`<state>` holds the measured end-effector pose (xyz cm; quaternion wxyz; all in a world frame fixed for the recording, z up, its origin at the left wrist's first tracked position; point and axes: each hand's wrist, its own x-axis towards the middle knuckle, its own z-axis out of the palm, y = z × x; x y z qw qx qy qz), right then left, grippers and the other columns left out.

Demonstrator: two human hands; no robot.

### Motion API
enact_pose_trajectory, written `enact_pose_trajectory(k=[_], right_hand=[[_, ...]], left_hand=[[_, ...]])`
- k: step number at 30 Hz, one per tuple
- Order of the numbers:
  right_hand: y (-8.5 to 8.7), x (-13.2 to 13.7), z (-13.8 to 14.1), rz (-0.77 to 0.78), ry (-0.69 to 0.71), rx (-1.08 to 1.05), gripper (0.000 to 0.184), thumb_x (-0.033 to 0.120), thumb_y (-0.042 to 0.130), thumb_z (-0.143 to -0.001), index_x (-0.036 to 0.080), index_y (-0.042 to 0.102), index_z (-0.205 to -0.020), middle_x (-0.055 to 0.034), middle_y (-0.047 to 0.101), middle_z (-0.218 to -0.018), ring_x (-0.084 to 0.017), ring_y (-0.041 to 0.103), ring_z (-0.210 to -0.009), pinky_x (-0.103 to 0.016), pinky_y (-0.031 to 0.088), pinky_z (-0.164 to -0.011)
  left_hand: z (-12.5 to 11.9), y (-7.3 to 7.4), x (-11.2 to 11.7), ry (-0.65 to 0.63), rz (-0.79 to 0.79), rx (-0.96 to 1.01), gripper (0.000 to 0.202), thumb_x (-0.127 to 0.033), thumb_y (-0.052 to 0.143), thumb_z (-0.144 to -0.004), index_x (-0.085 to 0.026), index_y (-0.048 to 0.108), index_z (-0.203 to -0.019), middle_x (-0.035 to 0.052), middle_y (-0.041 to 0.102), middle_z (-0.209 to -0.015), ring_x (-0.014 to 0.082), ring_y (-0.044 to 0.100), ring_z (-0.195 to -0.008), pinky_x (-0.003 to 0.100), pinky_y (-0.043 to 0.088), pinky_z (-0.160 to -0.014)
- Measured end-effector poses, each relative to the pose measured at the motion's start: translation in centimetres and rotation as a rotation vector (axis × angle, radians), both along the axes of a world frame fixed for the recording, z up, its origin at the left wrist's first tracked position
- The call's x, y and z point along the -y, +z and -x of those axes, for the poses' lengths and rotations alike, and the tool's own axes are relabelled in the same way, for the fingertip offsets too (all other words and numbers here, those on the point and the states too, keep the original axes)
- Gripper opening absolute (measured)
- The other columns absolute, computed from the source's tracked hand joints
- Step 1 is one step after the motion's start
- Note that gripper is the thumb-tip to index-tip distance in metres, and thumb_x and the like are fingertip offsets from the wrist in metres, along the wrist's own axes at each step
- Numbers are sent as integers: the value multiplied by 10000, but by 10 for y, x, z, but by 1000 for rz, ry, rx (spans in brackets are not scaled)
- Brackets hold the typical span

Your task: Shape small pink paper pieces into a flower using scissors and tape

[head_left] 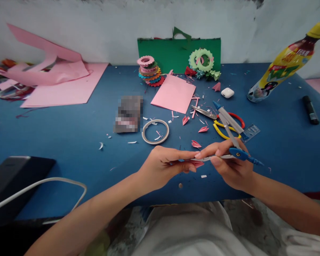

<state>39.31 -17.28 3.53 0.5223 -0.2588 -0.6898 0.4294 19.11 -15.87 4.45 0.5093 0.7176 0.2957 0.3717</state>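
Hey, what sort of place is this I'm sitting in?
Probably a makeshift paper-craft corner: a blue table against a wall, with scissors, a tape roll and pink paper on it.

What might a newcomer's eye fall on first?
Probably the tall, yellow-capped plastic bottle at the right rear, and the green rectangular board against the pale wall. In front, the left hand holds folded pink paper, and the right hand holds a blue-and-grey compass.
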Motion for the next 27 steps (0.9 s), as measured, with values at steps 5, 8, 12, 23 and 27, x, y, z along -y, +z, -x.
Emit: enact_pose_trajectory(k=[5,8,12,23,27], right_hand=[[3,-1,2,40,10,-19,173,118,523,-846,248,446,-931,-7,695,-926,-146,667,-880,-331,547,-775],[3,-1,2,67,14,-17,164,121,524,-845,247,455,-922,-3,693,-911,-137,668,-853,-303,547,-738],[3,0,1,79,7,14,173,118,530,-839,248,449,-919,-3,693,-909,-139,669,-839,-323,539,-761],[5,0,1,54,31,42,169,121,534,-838,244,445,-913,8,693,-876,-125,672,-797,-307,531,-753],[3,1,2,58,41,10,162,130,533,-842,245,450,-920,1,692,-874,-145,670,-828,-327,535,-745]], left_hand=[[0,-1,0,6,10,-24,311,-79,659,-749,-204,695,-1032,10,749,-765,150,708,-653,196,593,-644],[0,0,0,1,25,-18,315,-76,649,-753,-216,696,-1032,7,749,-777,168,713,-675,216,598,-654],[0,1,1,-1,30,-27,322,-65,646,-747,-235,703,-1014,0,749,-770,169,713,-663,219,598,-642],[0,2,0,0,-19,-74,317,-104,707,-705,-251,713,-986,7,749,-802,181,711,-681,235,599,-645],[0,2,1,7,-15,-55,336,-104,715,-700,-247,703,-1004,8,748,-823,165,709,-692,202,594,-623]])
